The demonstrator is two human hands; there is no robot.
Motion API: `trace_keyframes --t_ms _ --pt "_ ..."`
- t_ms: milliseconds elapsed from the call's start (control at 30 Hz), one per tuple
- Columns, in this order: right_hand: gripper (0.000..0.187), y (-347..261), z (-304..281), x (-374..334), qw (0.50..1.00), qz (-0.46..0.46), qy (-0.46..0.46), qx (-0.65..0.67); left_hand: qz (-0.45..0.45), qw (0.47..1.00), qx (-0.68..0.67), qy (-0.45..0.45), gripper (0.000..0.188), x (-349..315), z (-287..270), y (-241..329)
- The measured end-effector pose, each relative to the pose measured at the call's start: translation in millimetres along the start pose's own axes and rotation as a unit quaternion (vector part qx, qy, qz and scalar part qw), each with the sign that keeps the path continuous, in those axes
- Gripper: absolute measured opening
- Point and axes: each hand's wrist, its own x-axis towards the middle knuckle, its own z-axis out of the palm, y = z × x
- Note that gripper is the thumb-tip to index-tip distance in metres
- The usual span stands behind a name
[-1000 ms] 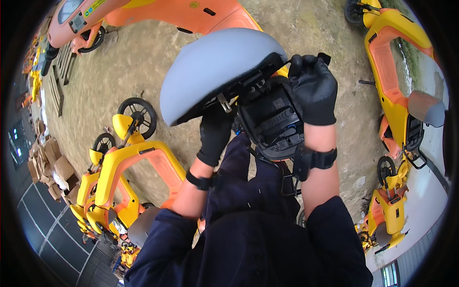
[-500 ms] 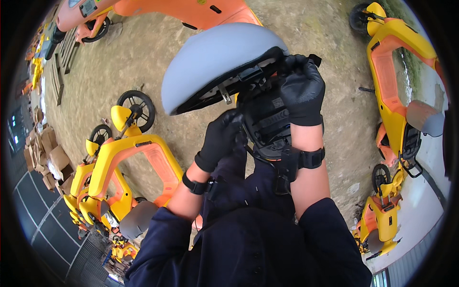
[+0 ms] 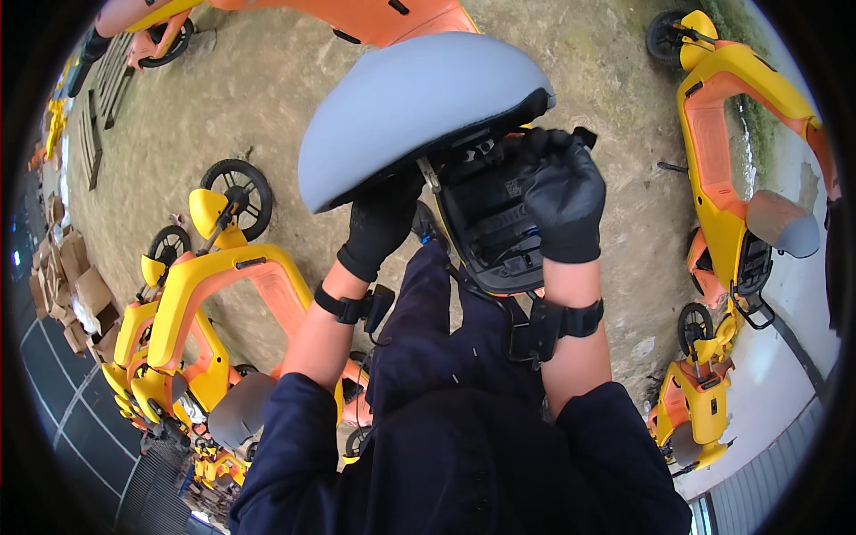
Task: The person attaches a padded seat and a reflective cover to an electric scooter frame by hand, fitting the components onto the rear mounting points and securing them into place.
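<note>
In front of me a grey scooter seat (image 3: 419,102) is tilted up over a black under-seat compartment (image 3: 499,267). A metal catch (image 3: 429,174) hangs from the seat's underside. My left hand (image 3: 385,227), in a black glove, reaches up under the seat's near left edge; its fingers are hidden there. My right hand (image 3: 566,201), gloved too, is over the compartment's right side with fingers curled; whatever is in them does not show. A small black tab (image 3: 585,136) sticks out beside its knuckles. The scooter's orange body (image 3: 410,20) extends away beyond the seat.
Yellow and orange scooters (image 3: 214,285) stand close on my left. Another scooter (image 3: 713,160) is at the right, with one more (image 3: 700,401) behind it along a white wall (image 3: 767,419). Cardboard boxes (image 3: 85,285) lie at far left, below wooden pallets (image 3: 111,85).
My left hand has moved forward and left, from beside the compartment to under the seat. The seat is tipped slightly differently, showing less of its underside. My right hand has barely moved.
</note>
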Motion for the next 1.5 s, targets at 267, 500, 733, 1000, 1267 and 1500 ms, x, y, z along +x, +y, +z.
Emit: trace_keyframes --t_ms 267,500,733,1000,1267,1500 --pt "0.019 82 -5 -20 0.983 0.136 0.099 0.077 0.006 0.994 -0.079 0.076 0.026 -11 8 -5" --pt "0.018 -51 11 -5 0.998 -0.035 0.034 -0.034 -0.068 0.989 -0.132 0.024 0.028 -8 -10 -11" --pt "0.028 26 31 -52 0.976 0.066 -0.129 -0.164 -0.073 0.989 -0.123 -0.036 0.027 -10 6 -15" --pt "0.021 117 -14 -73 0.952 0.224 -0.054 -0.2 -0.117 0.916 -0.342 -0.172 0.028 9 -4 -23" --pt "0.016 65 -44 -32 0.958 0.179 0.222 0.008 -0.353 0.604 -0.654 -0.289 0.026 10 -14 -21" --pt "0.011 114 -33 -12 0.908 0.121 0.077 -0.394 -0.312 0.397 -0.802 -0.318 0.036 15 -14 -34"
